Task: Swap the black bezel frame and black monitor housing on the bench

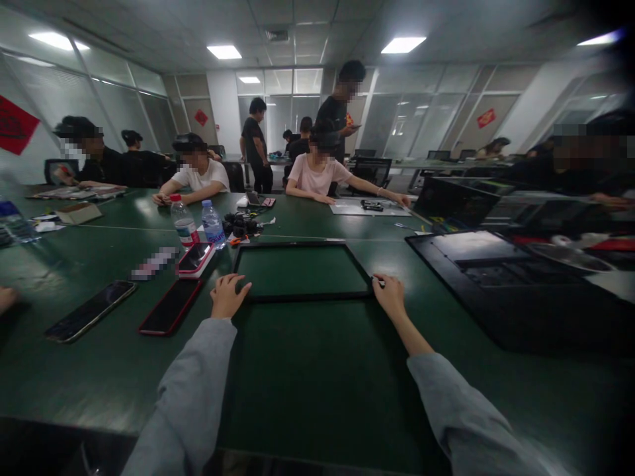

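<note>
A thin black screen bezel lies on the green table in front of me, and the tabletop shows through its opening. My left hand is closed around its near left corner, thumb on the inner side. At the near right corner, my right hand grips the bezel with curled fingers. Both grey sleeves reach in from below. To the right of the bezel rests a large black panel with a shiny pale area and recesses.
Left of the bezel lie a dark phone, a red-edged phone and a white-and-red boxy item. Two bottles, one red-capped and one blue-capped, stand behind, near black cables. Several people sit around the table.
</note>
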Motion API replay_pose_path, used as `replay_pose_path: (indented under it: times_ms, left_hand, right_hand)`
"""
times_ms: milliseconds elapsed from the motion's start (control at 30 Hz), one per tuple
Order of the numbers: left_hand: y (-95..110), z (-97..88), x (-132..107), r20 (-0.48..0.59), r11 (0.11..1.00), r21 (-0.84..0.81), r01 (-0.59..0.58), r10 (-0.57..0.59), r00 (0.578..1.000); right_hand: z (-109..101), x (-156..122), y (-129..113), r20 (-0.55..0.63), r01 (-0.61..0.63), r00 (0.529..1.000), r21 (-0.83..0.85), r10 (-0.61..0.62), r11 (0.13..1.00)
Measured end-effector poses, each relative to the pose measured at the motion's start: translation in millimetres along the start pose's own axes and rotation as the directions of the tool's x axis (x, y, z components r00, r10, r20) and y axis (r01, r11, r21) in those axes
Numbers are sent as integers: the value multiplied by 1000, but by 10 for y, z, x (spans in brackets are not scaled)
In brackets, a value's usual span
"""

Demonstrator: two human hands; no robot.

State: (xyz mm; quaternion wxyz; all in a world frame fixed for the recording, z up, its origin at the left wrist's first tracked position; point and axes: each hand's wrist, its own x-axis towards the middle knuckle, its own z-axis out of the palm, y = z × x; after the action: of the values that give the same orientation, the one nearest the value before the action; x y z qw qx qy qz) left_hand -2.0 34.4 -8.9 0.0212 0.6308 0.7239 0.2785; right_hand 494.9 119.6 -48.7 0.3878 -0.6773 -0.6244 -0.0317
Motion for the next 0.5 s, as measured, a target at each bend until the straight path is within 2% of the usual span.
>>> replay_pose_path:
  times_ms: [167, 367, 500]
  left_hand:
    - [76, -58, -109, 68, 998, -37, -51, 54, 996]
    - [108, -127, -208, 185, 992, -58, -112, 121, 975]
    - [155, -149, -248, 159, 991, -80, -106, 118, 980]
  right_hand:
    - [-121, -85, -14, -57, 1, 998, 30, 0, 1000]
    - [-499, -288, -1, -114, -90, 991, -143, 74, 986]
    - [-883, -400, 82, -311, -215, 939, -189, 149, 958]
